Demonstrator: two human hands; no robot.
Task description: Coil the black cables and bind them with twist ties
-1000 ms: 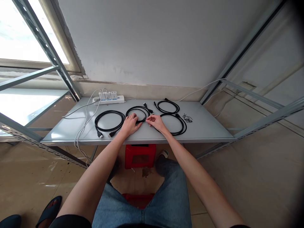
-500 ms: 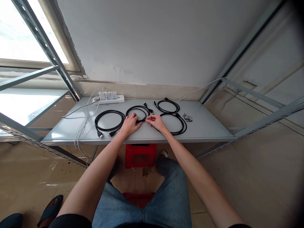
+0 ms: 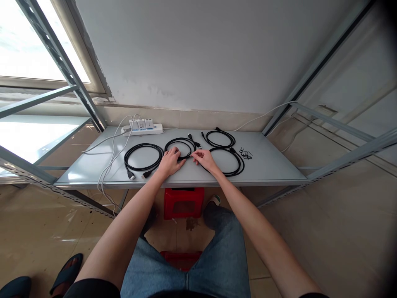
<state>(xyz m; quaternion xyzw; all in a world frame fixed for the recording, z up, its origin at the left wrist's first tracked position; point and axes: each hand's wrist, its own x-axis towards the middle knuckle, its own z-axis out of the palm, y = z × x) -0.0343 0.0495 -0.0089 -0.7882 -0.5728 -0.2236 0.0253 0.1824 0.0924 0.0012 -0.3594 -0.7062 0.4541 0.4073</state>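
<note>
My left hand (image 3: pixel 171 161) lies on the near edge of a coiled black HDMI cable (image 3: pixel 186 140), its fingers bent over the strands and the thumb stretched along the shelf. Just right of it, the fingertips of my right hand (image 3: pixel 204 159) are pinched together at the same coil's near right edge; a thin dark end shows there, too small to name. Both plugs (image 3: pixel 192 140) of this coil stick out at its far right. Another coiled black cable (image 3: pixel 143 145) lies left with two plugs towards me. Two more coils, one far (image 3: pixel 231 140) and one near (image 3: pixel 240 165), lie right.
Several thin black ties (image 3: pixel 246 154) lie in a small heap at the right of the grey shelf (image 3: pixel 273 165). A white power strip (image 3: pixel 149 129) with white cords (image 3: pixel 112 159) stands back left. Metal uprights frame both sides. Below is a red stool (image 3: pixel 183 203).
Hardly anything differs. The fingers of my right hand have shifted very slightly at the coil's edge; my left hand and the cables stay where they were.
</note>
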